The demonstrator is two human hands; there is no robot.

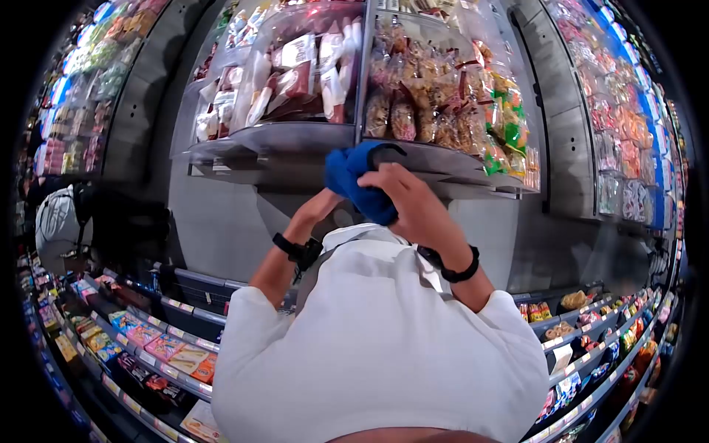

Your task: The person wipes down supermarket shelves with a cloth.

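Observation:
A bundled blue cloth (358, 177) with a dark band along its upper edge is held in front of my body, just short of the display bins. My right hand (406, 196) is closed around its right side, fingers bent over the fabric. From the left, my left hand (323, 204) grips the cloth low down; most of its fingers are hidden behind the fabric. Both wrists wear black bands.
Ahead stand clear bins, one with maroon-and-white packets (295, 74), another with bagged snacks (428, 88). Shelves of packaged goods (170, 347) curve behind me. More bins (620, 140) line the right. A person (63, 221) is at the far left.

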